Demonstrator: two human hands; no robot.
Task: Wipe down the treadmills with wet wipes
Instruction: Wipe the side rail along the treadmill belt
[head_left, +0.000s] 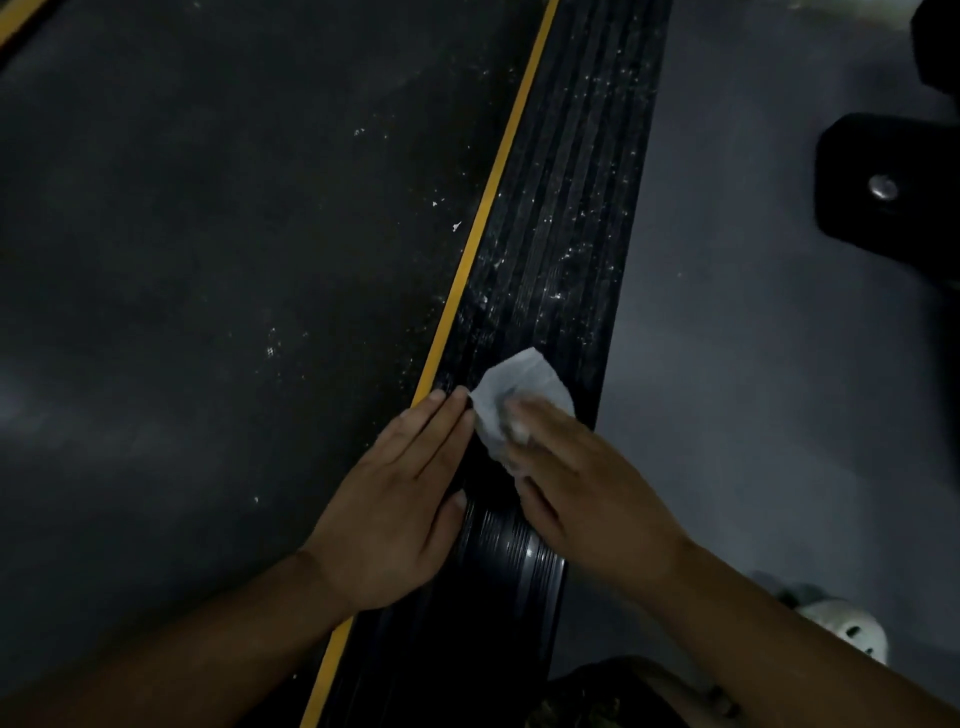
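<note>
A dark treadmill belt (208, 260) fills the left, edged by a yellow stripe (493, 176). The left grip (400, 499) lies flat across that stripe, fingers straight and pressed together, their tips at the near-left edge of the wipe. The ribbed black rail (566, 218) is speckled white farther up. The wipe (524, 384) lies on the rail, its far part showing beyond the right grip (576, 483), whose blurred flat fingers press it down. Grey floor (727, 364) lies to the right, with a bolted black block (883, 192) and a white shoe (847, 629).

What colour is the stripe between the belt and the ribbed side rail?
The stripe is yellow; head view shows it.
</note>
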